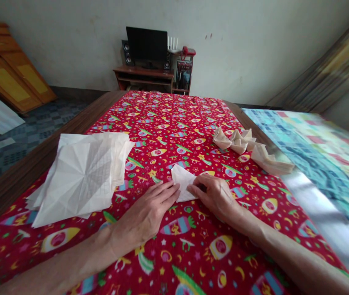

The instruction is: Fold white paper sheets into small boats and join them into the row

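A small folded piece of white paper (183,181) lies on the red patterned tablecloth (174,123) between my hands. My left hand (146,213) lies flat with fingers stretched out, fingertips pressing the paper's left edge. My right hand (214,196) has its fingers curled and pinched on the paper's right side. A stack of creased white paper sheets (84,174) lies to the left of my left hand.
Several folded beige paper shapes (248,147) sit at the table's right side. A checked blue cloth (315,151) covers a surface to the right. A desk with a monitor (146,45) stands at the far wall. A wooden cabinet (11,69) leans at left.
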`<state>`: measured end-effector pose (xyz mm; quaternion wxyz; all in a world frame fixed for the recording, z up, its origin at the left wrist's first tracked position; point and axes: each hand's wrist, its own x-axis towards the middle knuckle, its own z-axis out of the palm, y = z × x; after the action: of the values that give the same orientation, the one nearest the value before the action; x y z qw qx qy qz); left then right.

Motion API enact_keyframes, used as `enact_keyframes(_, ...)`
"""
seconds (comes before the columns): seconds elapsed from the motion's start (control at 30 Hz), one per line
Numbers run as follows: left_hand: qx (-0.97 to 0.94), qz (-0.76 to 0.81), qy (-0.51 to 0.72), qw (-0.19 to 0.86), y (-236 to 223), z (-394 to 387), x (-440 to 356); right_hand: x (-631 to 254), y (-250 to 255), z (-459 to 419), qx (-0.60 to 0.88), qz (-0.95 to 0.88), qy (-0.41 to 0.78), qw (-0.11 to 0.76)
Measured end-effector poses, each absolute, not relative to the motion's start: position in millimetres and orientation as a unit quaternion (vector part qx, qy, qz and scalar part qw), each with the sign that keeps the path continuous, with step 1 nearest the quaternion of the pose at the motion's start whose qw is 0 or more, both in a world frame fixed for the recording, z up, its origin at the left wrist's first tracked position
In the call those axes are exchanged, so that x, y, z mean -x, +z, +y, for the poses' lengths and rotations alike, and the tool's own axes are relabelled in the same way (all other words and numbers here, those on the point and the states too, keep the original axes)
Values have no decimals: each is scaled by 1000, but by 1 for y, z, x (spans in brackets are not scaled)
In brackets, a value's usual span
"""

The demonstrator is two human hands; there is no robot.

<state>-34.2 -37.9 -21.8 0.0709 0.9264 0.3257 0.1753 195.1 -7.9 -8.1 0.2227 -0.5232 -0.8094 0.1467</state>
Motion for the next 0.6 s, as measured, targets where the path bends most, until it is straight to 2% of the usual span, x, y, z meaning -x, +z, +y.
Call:
enact_keyframes(0.37, -924, 322, 182, 95, -15, -39, 30, -196, -8, -10, 501, -825, 126, 229)
enact_keyframes(0.6, -936, 319, 126, 82, -14, -47, 25, -195, -7, -10, 503, -828, 111, 221)
